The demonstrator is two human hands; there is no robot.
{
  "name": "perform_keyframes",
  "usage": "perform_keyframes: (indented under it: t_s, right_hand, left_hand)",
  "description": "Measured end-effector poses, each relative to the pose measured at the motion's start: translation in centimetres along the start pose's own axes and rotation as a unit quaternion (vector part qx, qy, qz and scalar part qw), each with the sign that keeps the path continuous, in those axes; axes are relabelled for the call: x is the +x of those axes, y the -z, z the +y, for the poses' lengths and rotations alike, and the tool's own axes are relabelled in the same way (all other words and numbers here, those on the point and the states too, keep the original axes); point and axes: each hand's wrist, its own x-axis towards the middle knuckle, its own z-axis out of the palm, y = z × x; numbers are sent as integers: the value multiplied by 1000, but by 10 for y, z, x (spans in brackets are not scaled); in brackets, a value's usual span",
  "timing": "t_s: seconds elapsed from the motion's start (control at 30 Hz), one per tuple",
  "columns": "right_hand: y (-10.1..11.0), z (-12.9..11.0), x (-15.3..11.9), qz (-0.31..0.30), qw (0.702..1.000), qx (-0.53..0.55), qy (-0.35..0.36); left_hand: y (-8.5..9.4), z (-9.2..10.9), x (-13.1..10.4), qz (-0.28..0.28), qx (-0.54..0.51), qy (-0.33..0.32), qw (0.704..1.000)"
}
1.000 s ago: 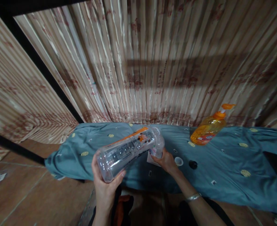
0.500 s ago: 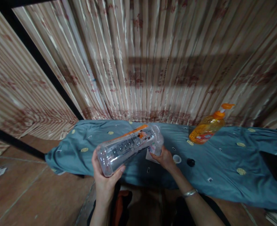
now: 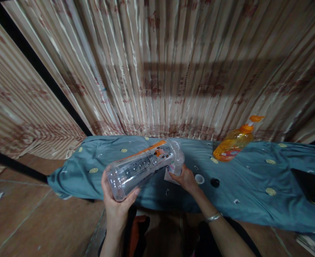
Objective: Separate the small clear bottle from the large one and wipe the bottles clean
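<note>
A large clear bottle with an orange-edged label lies tilted in the air, its neck end toward the upper right. My left hand is wrapped round its base. Against the neck end stands a small clear bottle, gripped low down by my right hand. Under the small bottle a pale flat piece shows in part on the cloth. Just right of my right hand lie a white round cap and a black round cap.
Blue-green cloth covers the long surface. An orange pump bottle stands tilted-looking at the back right. A dark flat device lies at the right. Behind hangs a striped curtain; black poles cross the left.
The whole view has shifted slightly, so everything sits a little further left. Both hands keep their holds on the two bottles, which stay mouth to mouth.
</note>
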Motion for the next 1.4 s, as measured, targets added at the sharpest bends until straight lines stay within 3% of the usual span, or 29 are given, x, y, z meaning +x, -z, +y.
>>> perform_keyframes:
  t_s: [0.2,0.57,0.8,1.07,1.4]
  right_hand:
    - [1,-4,0,-6,1000,4,-16]
    - [-2,2,1,7,1000,25,5]
    - [-7,7,1,15,1000,-10,-18]
    - [-12,20,1,29,999,3,13]
    - [-7,13,0,15,1000,-8,-6]
  left_hand:
    - [2,-3,3,2,-28,79,996]
    - [1,-3,3,7,-40,92,995]
    - [3,1,2,-24,-12,22,999]
    - [10,-5,3,-52,-7,8,999]
    - [9,-4,4,-59,-9,5,998]
